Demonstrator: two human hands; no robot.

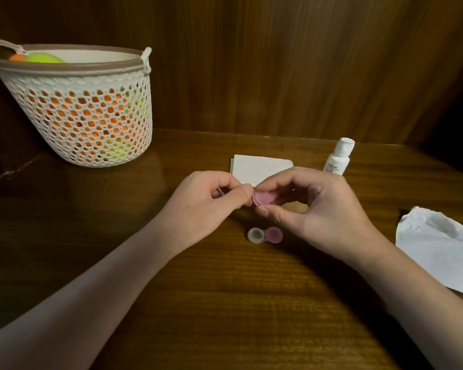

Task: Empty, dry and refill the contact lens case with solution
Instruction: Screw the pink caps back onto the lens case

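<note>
The contact lens case (pixel 265 235) lies open on the wooden table, a white well on the left and a pink well on the right. Just above it, my right hand (pixel 316 209) pinches a pink cap (pixel 263 198) between thumb and fingers. My left hand (pixel 211 201) is curled, its thumb tip touching the cap's left edge. A pale sliver shows between its fingers, seemingly the other cap. The white solution bottle (pixel 338 157) stands capped at the back right. A crumpled tissue (pixel 439 244) lies at the right.
A folded white tissue pack (pixel 259 166) lies just behind my hands. A white mesh basket (pixel 83 108) with orange and yellow-green balls stands at the back left. A wooden wall rises behind the table.
</note>
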